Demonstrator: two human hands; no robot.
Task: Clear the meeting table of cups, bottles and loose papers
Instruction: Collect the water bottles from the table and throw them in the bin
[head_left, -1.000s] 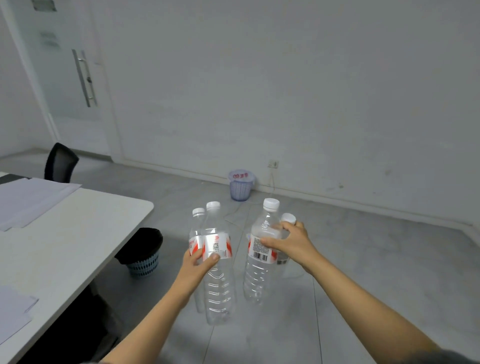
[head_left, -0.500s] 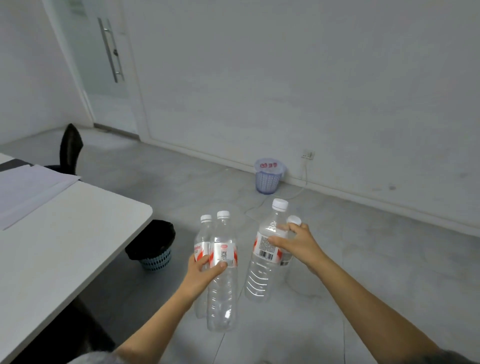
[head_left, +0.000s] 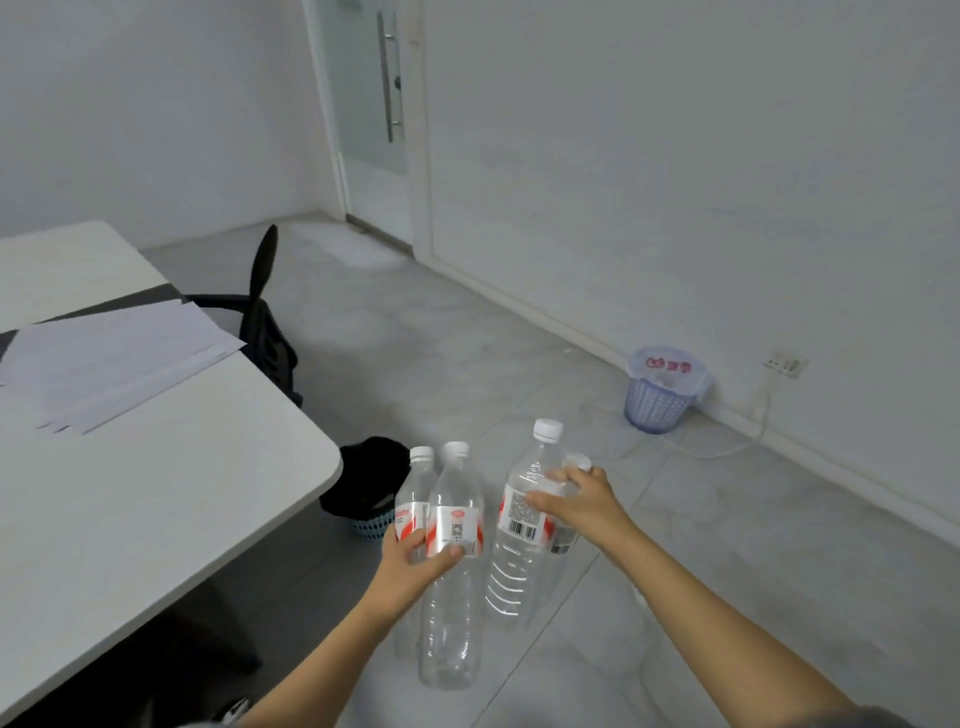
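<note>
Holding: left hand (head_left: 415, 558) is wrapped round two clear plastic bottles with white caps and red-and-white labels (head_left: 452, 597), side by side and roughly upright.
Other side: right hand (head_left: 582, 506) grips another pair of clear plastic bottles (head_left: 514, 561) up near the shoulders. The rear one is mostly hidden, pretty much just its cap shows.
Where: all four bottles are in the air over the grey tiled floor (head_left: 467, 364), just off the corner of the white round-cornered worktop (head_left: 156, 493).
Paper: loose white sheets (head_left: 114, 358) lie fanned on the worktop's far part.
Bins: black-lined blue basket bin (head_left: 369, 483) sits by the worktop corner, lilac basket bin (head_left: 660, 400) against the wall.
Seat: black office chair (head_left: 265, 322) beside the sheets.
</note>
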